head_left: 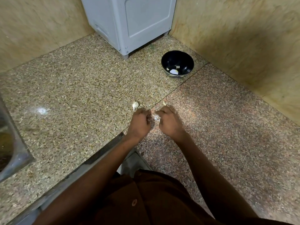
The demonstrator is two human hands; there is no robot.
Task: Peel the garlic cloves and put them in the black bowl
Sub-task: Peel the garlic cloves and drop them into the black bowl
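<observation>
An unpeeled garlic clove (135,105) lies on the granite counter (68,88), just beyond the left hand (139,122). That hand and the right hand (168,123) sit close together with curled fingers, both pinching a pale, blurred garlic piece (156,118) between them. Another clove (164,103) peeks out just beyond the right hand, partly hidden by it. The black bowl (177,64), well beyond the hands to the right, holds a few peeled pieces (174,71).
</observation>
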